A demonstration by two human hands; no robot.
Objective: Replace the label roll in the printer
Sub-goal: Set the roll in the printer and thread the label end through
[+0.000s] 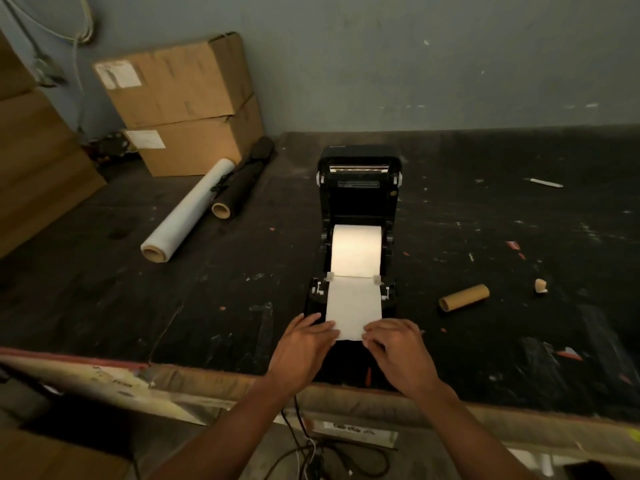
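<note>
A black label printer stands open on the dark table, its lid tilted up at the back. A white label roll lies in its bay. The roll's free strip runs forward under two small white guides and out over the printer's front. My left hand pinches the strip's near left corner. My right hand pinches its near right corner. An empty brown cardboard core lies on the table to the right of the printer.
Left of the printer lie a roll of clear stretch film and a black roll. Two stacked cardboard boxes stand at the back left. A small scrap and a white pen-like stick lie right. Cables hang below the table edge.
</note>
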